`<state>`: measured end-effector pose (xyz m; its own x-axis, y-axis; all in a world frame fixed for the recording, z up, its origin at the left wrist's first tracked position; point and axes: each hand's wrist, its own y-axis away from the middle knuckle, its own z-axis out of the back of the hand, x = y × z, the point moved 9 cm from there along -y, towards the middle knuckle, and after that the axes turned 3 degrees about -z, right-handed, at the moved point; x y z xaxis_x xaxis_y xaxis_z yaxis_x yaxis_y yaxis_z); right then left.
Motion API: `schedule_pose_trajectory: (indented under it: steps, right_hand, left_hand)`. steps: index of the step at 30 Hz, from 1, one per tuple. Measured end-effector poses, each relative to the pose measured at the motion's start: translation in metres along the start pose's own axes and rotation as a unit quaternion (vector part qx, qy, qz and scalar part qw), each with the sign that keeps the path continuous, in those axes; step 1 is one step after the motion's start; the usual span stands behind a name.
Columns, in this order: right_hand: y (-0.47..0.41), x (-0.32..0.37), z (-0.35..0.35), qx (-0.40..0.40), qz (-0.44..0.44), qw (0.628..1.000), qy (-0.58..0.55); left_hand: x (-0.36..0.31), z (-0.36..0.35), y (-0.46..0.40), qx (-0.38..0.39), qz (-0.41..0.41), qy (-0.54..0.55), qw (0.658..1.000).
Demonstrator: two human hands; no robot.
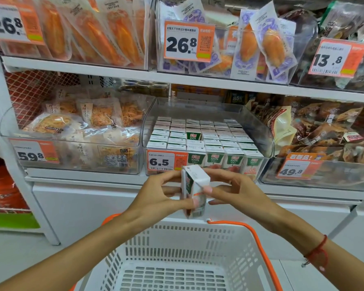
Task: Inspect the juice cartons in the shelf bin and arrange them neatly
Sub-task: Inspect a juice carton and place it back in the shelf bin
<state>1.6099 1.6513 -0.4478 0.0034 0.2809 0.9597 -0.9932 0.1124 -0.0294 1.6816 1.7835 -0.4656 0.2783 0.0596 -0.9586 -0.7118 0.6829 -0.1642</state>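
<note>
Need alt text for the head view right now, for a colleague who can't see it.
Both hands, left hand and right hand, hold one juice carton above a white basket, before a clear shelf bin packed with cartons showing one gap.

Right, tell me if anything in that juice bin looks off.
One gap in the third column of the clear bin breaks the flat rows of carton tops, exposing a green carton face. Both hands hold a carton out front.

single head-mounted wide-angle view, facing forward and slightly down at the shelf (118,74). it sits close to the shelf. the basket (200,232) fills the lower frame.
</note>
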Motion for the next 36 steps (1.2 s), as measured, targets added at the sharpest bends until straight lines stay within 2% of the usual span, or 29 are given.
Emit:
schedule_pose_trajectory:
  steps: [4, 7, 11, 15, 19, 23, 28, 33, 36]
  right_hand:
    - [0.01, 0.026, 0.002, 0.002, 0.088, 0.995, 0.049]
    - [0.016, 0.035, 0.002, -0.014, 0.135, 0.988, 0.071]
    - [0.019, 0.036, 0.003, -0.028, 0.153, 0.984, 0.084]
    - [0.02, 0.036, 0.004, -0.031, 0.162, 0.983, 0.082]
    - [0.02, 0.038, 0.003, -0.04, 0.171, 0.98, 0.089]
    - [0.021, 0.038, 0.001, -0.067, 0.195, 0.962, 0.18]
    - [0.016, 0.026, 0.003, -0.042, 0.156, 0.974, 0.159]
    - [0.01, 0.016, -0.005, 0.014, 0.118, 0.985, 0.126]
    - [0.006, 0.01, -0.006, 0.033, 0.076, 0.993, 0.089]
  left_hand:
    - [-0.02, 0.005, 0.005, -0.019, -0.117, -0.076, 0.99]
    - [-0.033, 0.006, 0.009, -0.04, -0.176, -0.118, 0.977]
    - [-0.043, 0.005, 0.011, -0.048, -0.211, -0.139, 0.966]
    - [-0.043, 0.005, 0.011, -0.043, -0.213, -0.146, 0.965]
    - [-0.034, 0.006, 0.007, -0.034, -0.17, -0.128, 0.977]
    - [-0.026, 0.004, 0.006, -0.017, -0.128, -0.076, 0.989]
    - [-0.009, 0.002, 0.004, -0.002, -0.002, 0.032, 0.999]
    - [0.013, -0.007, 0.008, 0.032, 0.137, 0.166, 0.976]
    - [0.022, -0.012, 0.01, 0.05, 0.191, 0.209, 0.958]
